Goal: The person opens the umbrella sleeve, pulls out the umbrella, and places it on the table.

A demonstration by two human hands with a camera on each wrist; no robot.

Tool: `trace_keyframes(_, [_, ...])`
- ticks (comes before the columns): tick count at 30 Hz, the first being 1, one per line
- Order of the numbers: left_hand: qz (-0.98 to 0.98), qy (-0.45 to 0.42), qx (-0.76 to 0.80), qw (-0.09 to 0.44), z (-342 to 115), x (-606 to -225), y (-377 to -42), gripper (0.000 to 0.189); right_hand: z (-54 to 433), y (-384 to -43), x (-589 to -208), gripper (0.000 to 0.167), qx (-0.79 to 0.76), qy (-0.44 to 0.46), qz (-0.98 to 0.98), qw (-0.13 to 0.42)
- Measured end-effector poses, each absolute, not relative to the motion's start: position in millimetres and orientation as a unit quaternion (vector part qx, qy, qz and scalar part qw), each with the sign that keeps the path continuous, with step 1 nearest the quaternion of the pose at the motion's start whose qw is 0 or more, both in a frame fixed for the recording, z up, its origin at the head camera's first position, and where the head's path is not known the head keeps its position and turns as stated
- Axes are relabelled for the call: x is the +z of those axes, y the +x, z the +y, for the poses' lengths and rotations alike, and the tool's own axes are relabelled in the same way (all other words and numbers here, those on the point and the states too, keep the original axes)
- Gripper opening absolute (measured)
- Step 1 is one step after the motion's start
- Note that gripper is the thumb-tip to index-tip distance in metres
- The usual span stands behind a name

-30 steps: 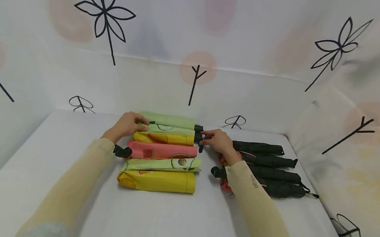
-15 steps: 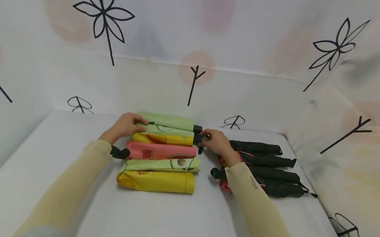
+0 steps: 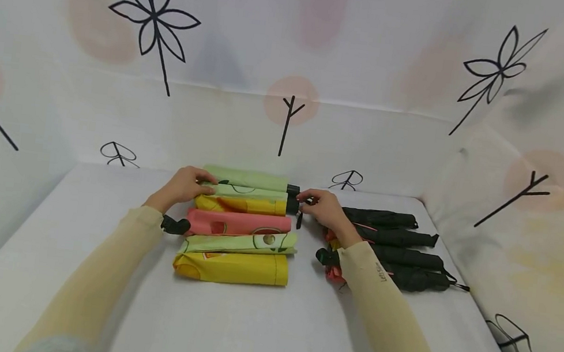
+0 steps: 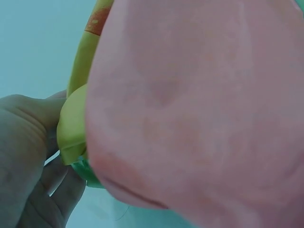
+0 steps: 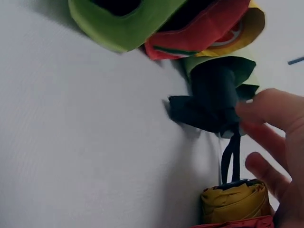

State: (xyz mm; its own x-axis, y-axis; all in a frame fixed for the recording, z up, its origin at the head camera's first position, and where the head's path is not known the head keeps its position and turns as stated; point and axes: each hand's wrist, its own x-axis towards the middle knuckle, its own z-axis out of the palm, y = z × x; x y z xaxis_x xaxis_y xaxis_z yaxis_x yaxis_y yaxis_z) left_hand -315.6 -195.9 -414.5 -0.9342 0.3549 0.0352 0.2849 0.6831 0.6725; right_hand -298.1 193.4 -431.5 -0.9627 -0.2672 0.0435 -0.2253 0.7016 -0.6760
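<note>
Folded umbrellas in fruit-print sleeves lie in a stacked row on the white table. My left hand [image 3: 183, 185] grips the left end of a light green umbrella [image 3: 259, 194], beside a yellow one [image 3: 257, 206]. In the left wrist view, a pink sleeve [image 4: 190, 95] covers much of the picture; the thumb and fingers lie around yellow [image 4: 73, 128] and green ends. My right hand [image 3: 327, 209] has its fingertips at a black umbrella handle [image 5: 216, 90] at the row's right end. A dark strap [image 5: 230, 161] hangs from that handle.
Nearer me lie a red umbrella [image 3: 250, 224], an avocado-print green one [image 3: 232, 243] and a yellow one [image 3: 240, 268]. Behind is another green umbrella [image 3: 247, 178]. Several black folded umbrellas [image 3: 408, 257] lie at the right, partly under my right forearm. A patterned cloth wall [image 3: 225, 123] stands behind.
Both hands stay at the same ends of the umbrella row. My right fingers have shifted slightly at the handle and look a little straighter; the umbrellas have hardly moved.
</note>
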Motion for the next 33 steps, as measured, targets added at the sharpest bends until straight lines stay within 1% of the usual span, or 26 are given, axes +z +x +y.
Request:
trace_keyframes(4, [0.915,0.165,0.365,0.049,-194.2,-415.1,-315.1,0.027,192.6,-298.2,-431.0,0.038,-0.340,-0.142,0.929,0.043])
trace_keyframes(9, [0.913,0.157,0.372,0.051,-194.0,-418.6,-315.2,0.026,190.6,-299.6,-433.3,0.044,-0.312,-0.137,0.939,0.053])
trace_keyframes(13, [0.912,0.158,0.375,0.053,-194.4,-419.2,-314.4,0.026,189.4,-300.2,-433.5,0.041,-0.299,-0.137,0.943,0.058])
trace_keyframes(17, [0.910,0.159,0.378,0.054,-194.9,-418.9,-314.1,0.026,189.6,-300.0,-432.3,0.038,-0.296,-0.142,0.943,0.047])
trace_keyframes(23, [0.911,0.163,0.374,0.057,-195.1,-418.1,-315.4,0.028,192.8,-299.3,-431.5,0.037,-0.330,-0.160,0.930,0.024])
trace_keyframes(33, [0.912,0.160,0.375,0.052,-198.6,-419.8,-316.6,0.028,200.7,-298.2,-421.4,0.035,-0.391,-0.157,0.907,0.012])
